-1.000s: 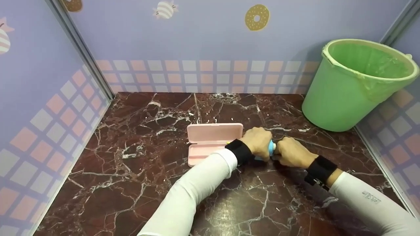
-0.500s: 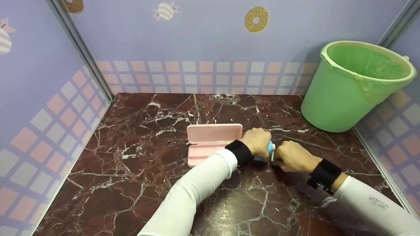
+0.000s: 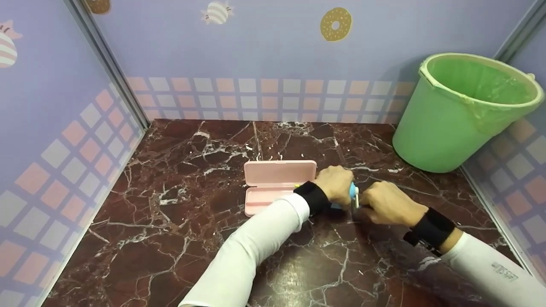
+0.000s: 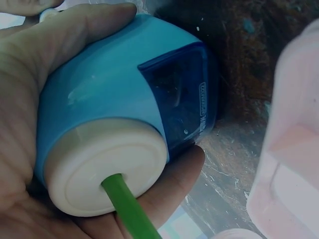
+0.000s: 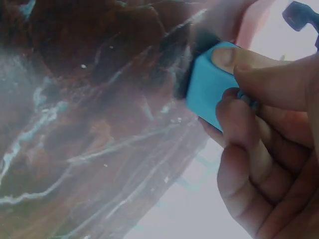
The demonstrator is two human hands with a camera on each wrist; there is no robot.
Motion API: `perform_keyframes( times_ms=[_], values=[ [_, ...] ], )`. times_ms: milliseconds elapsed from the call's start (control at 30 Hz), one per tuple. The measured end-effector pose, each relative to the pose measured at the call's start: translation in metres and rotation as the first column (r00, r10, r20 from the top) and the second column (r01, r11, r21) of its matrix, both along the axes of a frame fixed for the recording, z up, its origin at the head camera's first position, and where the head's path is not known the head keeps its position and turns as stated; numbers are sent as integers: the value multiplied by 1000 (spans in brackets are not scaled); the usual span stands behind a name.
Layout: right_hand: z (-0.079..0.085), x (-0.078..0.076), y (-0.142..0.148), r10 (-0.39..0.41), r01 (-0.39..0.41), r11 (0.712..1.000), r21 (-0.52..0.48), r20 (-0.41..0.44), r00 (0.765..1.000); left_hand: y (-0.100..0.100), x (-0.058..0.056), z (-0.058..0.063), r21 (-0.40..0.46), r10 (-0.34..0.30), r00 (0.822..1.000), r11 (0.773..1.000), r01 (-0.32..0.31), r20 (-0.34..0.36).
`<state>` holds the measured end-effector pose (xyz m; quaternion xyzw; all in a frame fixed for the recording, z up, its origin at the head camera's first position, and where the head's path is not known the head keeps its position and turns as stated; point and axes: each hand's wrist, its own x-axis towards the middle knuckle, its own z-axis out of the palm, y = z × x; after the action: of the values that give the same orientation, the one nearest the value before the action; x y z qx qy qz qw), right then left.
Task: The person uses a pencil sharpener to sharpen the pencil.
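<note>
My left hand (image 3: 335, 184) grips a light-blue crank pencil sharpener (image 4: 104, 74), its fingers and thumb wrapped round the body. The sharpener has a dark-blue see-through shavings drawer (image 4: 182, 94) and a cream front disc (image 4: 99, 164). A green pencil (image 4: 127, 206) is stuck in the hole of that disc. On the opposite side, my right hand (image 3: 387, 202) pinches the crank's small knob (image 5: 245, 97) between thumb and curled fingers. The white crank arm (image 3: 357, 199) points downward in the head view. Most of the sharpener is hidden behind my left hand there.
An open pink pencil case (image 3: 279, 172) lies left of the sharpener, partly behind my left forearm, with a bit of yellow inside. A green bucket (image 3: 443, 123) stands at the back right. White scraps dot the marbled table (image 3: 170, 238); patterned walls (image 3: 273, 51) enclose it.
My right hand has shifted a little right and toward me, and the white crank arm shows more plainly, pointing down. The left hand and sharpener stay in place.
</note>
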<state>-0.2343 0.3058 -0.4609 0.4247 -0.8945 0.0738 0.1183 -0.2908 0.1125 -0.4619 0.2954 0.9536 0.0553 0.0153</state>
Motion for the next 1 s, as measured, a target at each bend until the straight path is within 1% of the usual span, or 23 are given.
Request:
perform_keyframes(
  times_ms=[167, 333, 400, 533, 667, 767, 867, 933, 1000],
  values=[
    [9, 1, 1, -34, 34, 999, -9, -11, 999, 0, 0, 0, -6, -6, 1000, 1000, 6, 3],
    [15, 1, 2, -105, 106, 994, -17, 34, 994, 1, 0, 0, -3, -11, 1000, 1000, 11, 5],
    [17, 1, 2, -121, 122, 992, -18, 43, 992, 0, -1, 0, -2, -16, 1000, 1000, 16, 5],
    [20, 0, 1, -137, 137, 990, -18, 12, 990, 0, -3, 1, 4, -36, 999, 999, 36, 15],
    [27, -4, 2, -150, 150, 988, -30, 2, 989, -1, -5, 2, 2, -48, 999, 999, 48, 19],
    [30, -11, 1, -150, 150, 985, -81, 13, 989, -3, -5, 2, -11, -39, 999, 999, 39, 15],
    [29, -22, 1, -167, 165, 975, -150, 2, 986, -5, -6, 2, -30, -28, 1000, 999, 28, 8],
    [26, -32, 1, -202, 198, 964, -175, -1, 979, -5, -6, 2, -40, -22, 1000, 999, 22, 7],
    [16, -44, -1, -242, 247, 956, -156, 48, 969, -5, -6, 2, -48, -20, 1000, 999, 21, 7]
  ],
)
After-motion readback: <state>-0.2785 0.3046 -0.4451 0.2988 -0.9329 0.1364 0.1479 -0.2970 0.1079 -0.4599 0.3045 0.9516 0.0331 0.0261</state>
